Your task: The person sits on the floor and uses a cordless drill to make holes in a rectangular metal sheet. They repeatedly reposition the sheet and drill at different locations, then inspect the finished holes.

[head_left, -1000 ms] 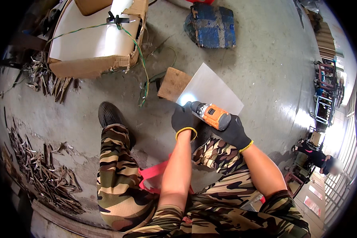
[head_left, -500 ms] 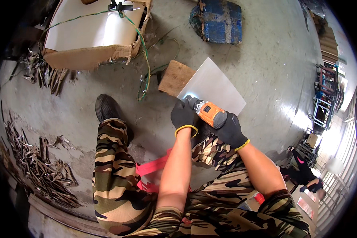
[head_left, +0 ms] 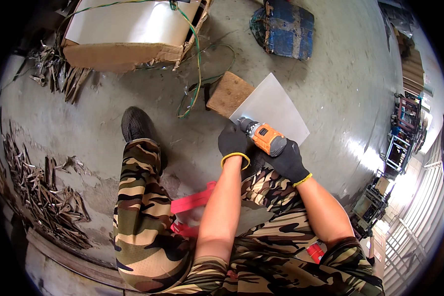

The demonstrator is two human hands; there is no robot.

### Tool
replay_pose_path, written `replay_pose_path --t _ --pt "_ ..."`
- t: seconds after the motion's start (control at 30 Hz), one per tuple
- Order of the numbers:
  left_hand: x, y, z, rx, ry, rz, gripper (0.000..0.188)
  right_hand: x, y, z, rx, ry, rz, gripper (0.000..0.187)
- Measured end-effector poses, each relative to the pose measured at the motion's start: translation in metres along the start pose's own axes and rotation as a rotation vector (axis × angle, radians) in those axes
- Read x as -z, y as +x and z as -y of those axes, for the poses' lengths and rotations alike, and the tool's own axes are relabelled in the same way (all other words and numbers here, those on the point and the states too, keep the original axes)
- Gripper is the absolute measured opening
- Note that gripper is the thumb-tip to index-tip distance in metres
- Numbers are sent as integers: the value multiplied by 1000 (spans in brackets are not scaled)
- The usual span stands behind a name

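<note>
My right hand (head_left: 288,162), in a black glove with a yellow cuff, is wrapped round an orange and black cordless drill (head_left: 267,139). The drill's chuck points up and left, and its light falls on the near left corner of a flat pale grey sheet (head_left: 276,106). At that corner my left hand (head_left: 232,140), gloved alike, is closed on the sheet's edge, close beside the chuck; its fingertips are partly hidden. Under the sheet's left side lies a wooden block (head_left: 229,92). The drill's tip is too small to make out.
A torn cardboard box (head_left: 118,56) with white sheets stands far left, a green-yellow wire (head_left: 198,59) trailing from it. A blue taped bundle (head_left: 291,29) lies beyond. Scrap strips (head_left: 49,197) are heaped at left. A pink stool (head_left: 192,198) is under me; racks (head_left: 404,128) stand right.
The whole view has shifted slightly, and the person at the far right is out of sight. Both hands keep their places at the sheet's corner, with the drill still held there.
</note>
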State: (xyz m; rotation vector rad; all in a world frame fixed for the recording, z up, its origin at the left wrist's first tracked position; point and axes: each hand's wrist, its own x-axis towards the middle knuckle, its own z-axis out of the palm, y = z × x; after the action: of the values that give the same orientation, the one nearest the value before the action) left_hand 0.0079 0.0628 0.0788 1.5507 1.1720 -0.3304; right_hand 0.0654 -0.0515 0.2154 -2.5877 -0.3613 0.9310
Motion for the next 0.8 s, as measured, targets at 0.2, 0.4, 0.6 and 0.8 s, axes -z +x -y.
replay_pose_path --t 0.2,0.4,0.6,0.8 --pt "-2 3 2 70 -33 76 31 -1 0 -5 -2 5 -14 39" --pt "-2 3 3 46 -28 59 34 -4 0 -11 15 -4 -15 38" --pt "0 2 0 48 -11 49 34 0 1 -2 24 -3 -6 35" --pt "0 -1 -3 57 -47 27 34 0 1 -4 29 -26 6 35"
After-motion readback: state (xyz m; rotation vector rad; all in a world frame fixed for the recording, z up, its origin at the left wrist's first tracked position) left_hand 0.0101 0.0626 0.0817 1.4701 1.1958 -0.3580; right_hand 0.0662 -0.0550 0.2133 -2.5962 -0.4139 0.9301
